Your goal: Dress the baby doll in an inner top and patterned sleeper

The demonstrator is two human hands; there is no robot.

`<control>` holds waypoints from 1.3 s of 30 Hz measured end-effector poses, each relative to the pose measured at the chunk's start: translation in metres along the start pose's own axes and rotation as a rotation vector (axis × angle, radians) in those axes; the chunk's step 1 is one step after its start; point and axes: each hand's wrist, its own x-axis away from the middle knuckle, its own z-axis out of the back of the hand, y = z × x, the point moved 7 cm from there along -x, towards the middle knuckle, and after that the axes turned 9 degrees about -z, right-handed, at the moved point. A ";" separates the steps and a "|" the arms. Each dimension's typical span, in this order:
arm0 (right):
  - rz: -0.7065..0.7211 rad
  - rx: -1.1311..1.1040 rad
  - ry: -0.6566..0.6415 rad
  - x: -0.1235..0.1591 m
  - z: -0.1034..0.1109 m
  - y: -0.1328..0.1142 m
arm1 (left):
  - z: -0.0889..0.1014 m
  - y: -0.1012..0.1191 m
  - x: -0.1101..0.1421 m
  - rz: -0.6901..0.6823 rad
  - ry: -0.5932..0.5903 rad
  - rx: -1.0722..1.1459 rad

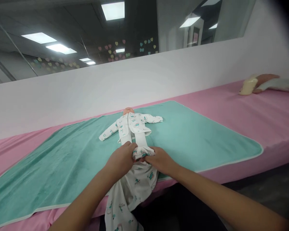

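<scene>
A baby doll (128, 110) lies on its back on a green blanket (197, 138), wearing a white jacket (137, 123) with a small print. Its white legs (141, 140) point towards me. Both my hands grip matching printed baby pants (141, 186) at the doll's feet. My left hand (122, 159) pinches the bunched fabric on the left, and my right hand (162, 161) has the same bunched edge on the right. The doll's feet are mostly hidden by the cloth and my fingers. The rest of the pants hangs over the near table edge.
Under the blanket, a pink cover (231, 112) spreads over the table. A cream bottle (248, 86) stands at the far right beside what looks like another doll (279, 84), partly out of view. A white wall (110, 86) with a window above runs along the back.
</scene>
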 end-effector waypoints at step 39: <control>0.104 -0.360 -0.463 -0.079 0.046 0.039 | -0.012 -0.045 -0.016 0.157 0.013 1.595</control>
